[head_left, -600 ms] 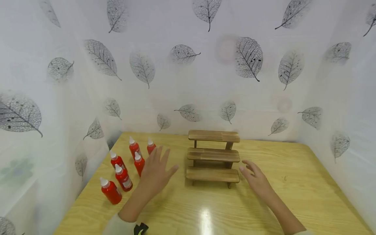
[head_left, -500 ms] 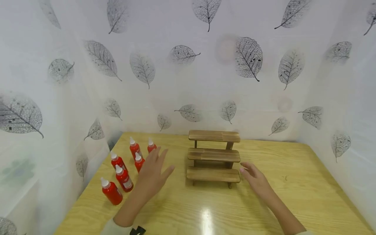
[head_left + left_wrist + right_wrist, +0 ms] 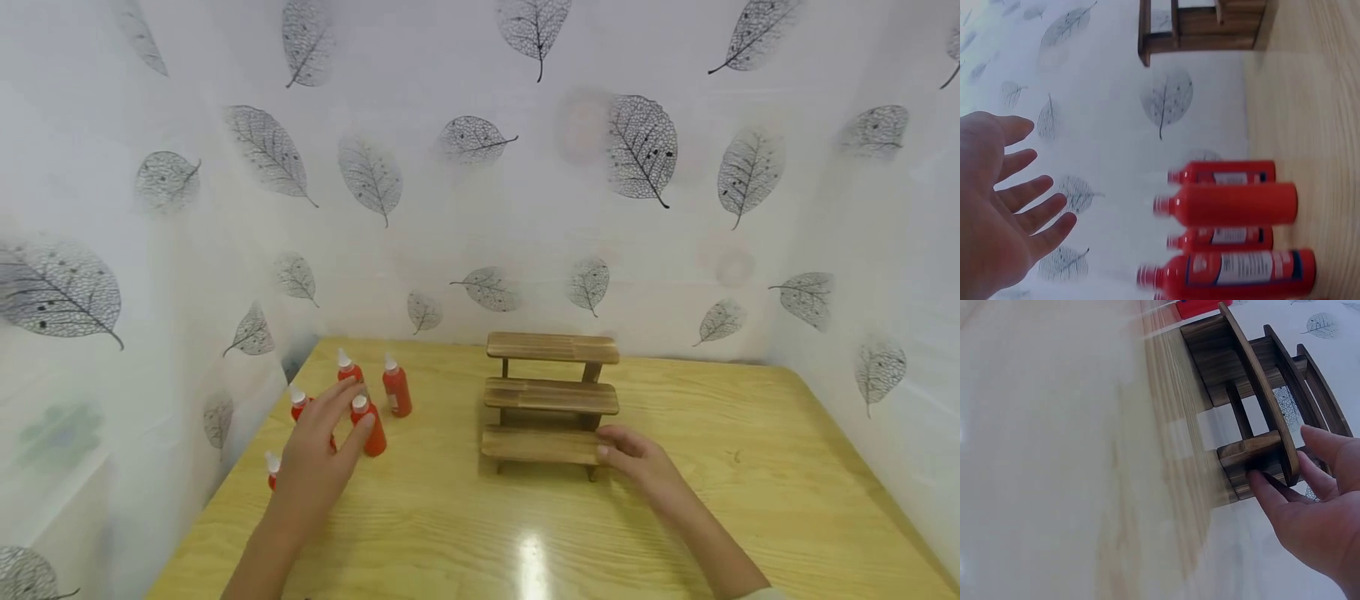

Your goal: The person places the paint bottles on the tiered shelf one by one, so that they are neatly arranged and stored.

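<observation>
From the head camera, the left hand [image 3: 318,458] hovers over a cluster of red plastic squeeze bottles with white nozzle caps [image 3: 372,427] standing upright near the left edge of the light wooden tabletop [image 3: 525,533]. Its fingers are straight and spread, the grip wide open and holding nothing; the fingertips [image 3: 367,420] overlap the nearest bottle, though contact cannot be told. 5 bottles show, 1 partly hidden behind the hand. To the right stands a dark brown wooden 3-tier step shelf [image 3: 551,392], well apart from the bottles. The right hand [image 3: 637,462] rests at the right end of the lowest tier. Pale wall sheeting printed with grey leaves [image 3: 480,167] encloses the tabletop.

From the left wrist camera, the left hand [image 3: 997,206] is open, palm bare, fingers fanned, clearly apart from the red bottles [image 3: 1229,203]. The step shelf [image 3: 1204,28] sits beyond them.

From the right wrist camera, the right hand [image 3: 1310,512] pinches the end of the shelf's lowest board [image 3: 1260,453], thumb beneath and fingers curled over its edge.
</observation>
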`<act>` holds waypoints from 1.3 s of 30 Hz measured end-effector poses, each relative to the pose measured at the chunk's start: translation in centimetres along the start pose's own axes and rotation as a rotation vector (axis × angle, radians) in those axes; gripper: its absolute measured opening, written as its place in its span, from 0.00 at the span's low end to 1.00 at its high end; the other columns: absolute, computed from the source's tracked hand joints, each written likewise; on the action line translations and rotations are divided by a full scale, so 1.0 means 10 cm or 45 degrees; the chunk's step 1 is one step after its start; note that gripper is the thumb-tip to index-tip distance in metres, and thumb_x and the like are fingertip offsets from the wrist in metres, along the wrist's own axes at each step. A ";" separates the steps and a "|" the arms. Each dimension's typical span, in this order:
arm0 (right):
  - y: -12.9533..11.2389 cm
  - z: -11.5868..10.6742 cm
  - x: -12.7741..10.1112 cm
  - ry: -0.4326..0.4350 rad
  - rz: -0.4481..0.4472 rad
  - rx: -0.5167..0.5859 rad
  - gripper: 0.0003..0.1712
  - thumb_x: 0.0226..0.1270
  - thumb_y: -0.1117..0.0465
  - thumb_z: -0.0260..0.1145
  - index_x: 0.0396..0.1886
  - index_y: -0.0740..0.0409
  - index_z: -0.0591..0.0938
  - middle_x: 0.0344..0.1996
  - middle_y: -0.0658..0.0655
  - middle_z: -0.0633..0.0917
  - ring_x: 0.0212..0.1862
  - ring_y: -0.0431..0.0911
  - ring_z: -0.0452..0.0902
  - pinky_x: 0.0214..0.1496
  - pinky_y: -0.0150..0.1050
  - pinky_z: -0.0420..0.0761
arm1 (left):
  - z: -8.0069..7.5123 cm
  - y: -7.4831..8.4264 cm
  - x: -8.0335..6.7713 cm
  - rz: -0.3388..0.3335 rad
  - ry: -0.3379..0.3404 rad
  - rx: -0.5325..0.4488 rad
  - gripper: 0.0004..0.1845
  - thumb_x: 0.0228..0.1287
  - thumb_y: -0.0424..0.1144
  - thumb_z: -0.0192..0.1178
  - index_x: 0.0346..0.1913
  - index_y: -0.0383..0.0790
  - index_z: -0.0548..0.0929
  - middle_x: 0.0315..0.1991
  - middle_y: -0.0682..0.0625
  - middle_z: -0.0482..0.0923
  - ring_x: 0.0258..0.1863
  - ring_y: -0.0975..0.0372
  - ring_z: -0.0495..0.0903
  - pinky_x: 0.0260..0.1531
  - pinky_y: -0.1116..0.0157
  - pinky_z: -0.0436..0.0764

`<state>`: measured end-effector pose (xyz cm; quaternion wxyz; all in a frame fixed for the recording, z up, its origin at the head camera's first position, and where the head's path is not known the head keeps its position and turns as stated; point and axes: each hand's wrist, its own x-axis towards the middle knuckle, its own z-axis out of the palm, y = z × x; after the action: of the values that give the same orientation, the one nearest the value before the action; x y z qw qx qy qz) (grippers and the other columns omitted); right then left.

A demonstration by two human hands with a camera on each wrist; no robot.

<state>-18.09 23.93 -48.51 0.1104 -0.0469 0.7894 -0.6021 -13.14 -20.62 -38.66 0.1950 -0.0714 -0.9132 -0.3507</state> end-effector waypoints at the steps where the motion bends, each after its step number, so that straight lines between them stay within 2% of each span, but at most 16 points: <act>1: 0.00 0.00 0.00 0.003 0.001 0.008 0.32 0.74 0.49 0.64 0.71 0.61 0.71 0.74 0.66 0.67 0.77 0.65 0.54 0.77 0.63 0.58 | -0.04 -0.02 -0.01 0.001 0.027 0.005 0.25 0.74 0.50 0.59 0.70 0.49 0.74 0.72 0.48 0.68 0.72 0.47 0.65 0.66 0.37 0.69; 3: 0.01 0.00 0.01 0.003 -0.001 0.014 0.32 0.73 0.51 0.64 0.70 0.61 0.71 0.75 0.67 0.65 0.79 0.65 0.49 0.77 0.62 0.55 | -0.11 -0.07 -0.04 -0.003 0.070 0.023 0.24 0.73 0.47 0.60 0.68 0.46 0.76 0.72 0.46 0.69 0.71 0.45 0.65 0.64 0.36 0.69; 9: 0.00 0.01 0.01 -0.011 -0.006 0.026 0.32 0.73 0.54 0.64 0.71 0.64 0.70 0.75 0.70 0.62 0.78 0.67 0.46 0.77 0.62 0.52 | -0.29 -0.26 -0.16 -0.077 0.167 0.038 0.24 0.71 0.42 0.63 0.68 0.42 0.76 0.72 0.42 0.69 0.70 0.42 0.65 0.63 0.33 0.68; 13: -0.01 0.02 0.00 -0.016 0.010 0.028 0.33 0.73 0.54 0.64 0.71 0.64 0.69 0.76 0.70 0.61 0.78 0.69 0.43 0.77 0.65 0.51 | -0.38 -0.40 -0.27 -0.177 0.194 0.029 0.28 0.70 0.41 0.65 0.70 0.43 0.73 0.72 0.40 0.68 0.70 0.41 0.65 0.64 0.33 0.66; 17: 0.01 0.02 0.01 -0.017 0.035 0.042 0.33 0.73 0.53 0.64 0.71 0.63 0.70 0.76 0.69 0.61 0.79 0.68 0.43 0.77 0.65 0.51 | -0.44 -0.55 -0.42 -0.362 0.157 0.026 0.33 0.72 0.49 0.62 0.75 0.43 0.67 0.72 0.38 0.66 0.68 0.41 0.66 0.62 0.34 0.69; 18: 0.01 0.02 0.01 -0.015 0.037 0.045 0.33 0.73 0.53 0.64 0.71 0.62 0.70 0.76 0.69 0.61 0.79 0.68 0.43 0.77 0.65 0.50 | -0.44 -0.58 -0.45 -0.406 0.148 0.029 0.34 0.72 0.51 0.61 0.75 0.44 0.66 0.72 0.37 0.66 0.67 0.42 0.66 0.63 0.40 0.71; 20: 0.02 0.01 0.01 -0.016 0.041 0.051 0.33 0.73 0.53 0.64 0.71 0.62 0.70 0.76 0.69 0.61 0.79 0.67 0.44 0.77 0.64 0.51 | -0.43 -0.64 -0.51 -0.462 0.143 0.037 0.35 0.71 0.53 0.61 0.75 0.44 0.66 0.71 0.37 0.67 0.65 0.44 0.68 0.62 0.58 0.73; 23: 0.02 0.01 0.01 -0.016 0.025 0.036 0.33 0.73 0.53 0.64 0.71 0.63 0.69 0.76 0.70 0.60 0.78 0.68 0.44 0.76 0.65 0.51 | -0.41 -0.74 -0.58 -0.519 0.121 0.025 0.35 0.71 0.54 0.61 0.75 0.44 0.66 0.69 0.36 0.69 0.64 0.46 0.69 0.49 0.76 0.68; 25: 0.01 0.01 0.01 -0.018 0.022 0.031 0.33 0.73 0.53 0.64 0.72 0.63 0.69 0.76 0.70 0.60 0.78 0.68 0.44 0.77 0.64 0.52 | -0.40 -0.81 -0.63 -0.540 0.091 0.017 0.35 0.71 0.55 0.61 0.75 0.43 0.67 0.69 0.36 0.69 0.64 0.45 0.69 0.43 0.80 0.66; 31: 0.03 0.01 0.00 -0.015 0.015 0.032 0.32 0.74 0.53 0.63 0.72 0.62 0.69 0.76 0.69 0.61 0.79 0.68 0.44 0.77 0.64 0.51 | -0.35 -0.95 -0.69 -0.612 -0.031 -0.035 0.36 0.72 0.54 0.60 0.75 0.39 0.66 0.70 0.34 0.67 0.65 0.43 0.69 0.40 0.86 0.69; 33: 0.03 0.01 0.00 -0.004 0.017 0.035 0.32 0.73 0.53 0.64 0.71 0.61 0.69 0.76 0.68 0.62 0.79 0.67 0.45 0.77 0.64 0.51 | -0.32 -0.98 -0.67 -0.650 -0.072 -0.051 0.37 0.72 0.52 0.60 0.76 0.39 0.64 0.71 0.34 0.67 0.66 0.43 0.69 0.42 0.84 0.72; 34: 0.04 0.01 0.00 0.000 0.018 0.035 0.32 0.73 0.53 0.64 0.71 0.61 0.70 0.76 0.68 0.62 0.79 0.67 0.45 0.77 0.64 0.51 | -0.31 -0.99 -0.67 -0.673 -0.095 -0.064 0.37 0.72 0.52 0.60 0.77 0.40 0.62 0.72 0.35 0.67 0.67 0.43 0.69 0.47 0.80 0.75; 36: 0.04 0.01 0.00 0.003 0.015 0.025 0.32 0.73 0.53 0.64 0.71 0.61 0.70 0.76 0.68 0.62 0.79 0.68 0.45 0.77 0.64 0.52 | -0.29 -1.00 -0.65 -0.730 -0.143 -0.106 0.39 0.73 0.52 0.60 0.79 0.42 0.58 0.74 0.35 0.65 0.69 0.43 0.67 0.58 0.69 0.77; 39: 0.03 0.02 0.00 0.005 0.026 0.030 0.33 0.73 0.52 0.64 0.71 0.61 0.70 0.76 0.68 0.63 0.79 0.68 0.45 0.77 0.65 0.52 | -0.27 -1.01 -0.63 -0.805 -0.184 -0.161 0.41 0.73 0.52 0.60 0.80 0.44 0.55 0.76 0.36 0.61 0.72 0.42 0.64 0.67 0.48 0.73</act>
<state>-18.07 23.87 -48.85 0.1155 -0.0362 0.7828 -0.6104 -9.30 -29.93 -45.56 0.0064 0.1787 -0.8780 -0.4440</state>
